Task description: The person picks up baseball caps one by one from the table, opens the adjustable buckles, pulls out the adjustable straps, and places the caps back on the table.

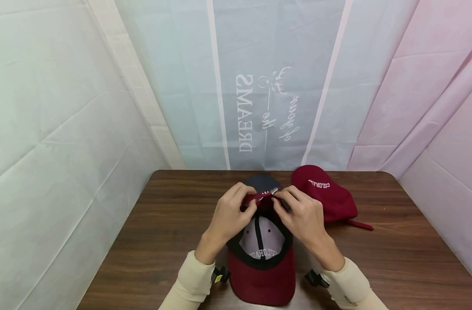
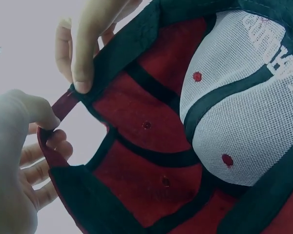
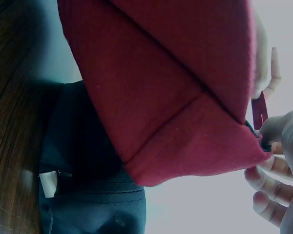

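Observation:
A dark red baseball cap (image 1: pixel 262 280) is held with its inside toward me, brim pointing down. Its dark sweatband and white mesh front panel (image 2: pixel 244 112) show, with reversed lettering. My left hand (image 1: pixel 230 211) pinches the red back strap (image 2: pixel 66 105) between thumb and fingers. Opposite it, my right hand (image 1: pixel 302 213) pinches the other side of the back opening, close to a small silver buckle (image 1: pixel 274 190). The cap's red outer panels (image 3: pixel 171 97) fill much of the right wrist view. Fingertips partly hide the strap.
Behind the hands lies a dark navy cap (image 1: pixel 262 183), partly hidden; its silver buckle (image 3: pixel 50 184) shows in the right wrist view. To the right, another red cap (image 1: pixel 333 200) with white lettering rests on the wooden table (image 1: pixel 162 241), strap trailing. Cloth drapes (image 1: pixel 189 86) surround the table.

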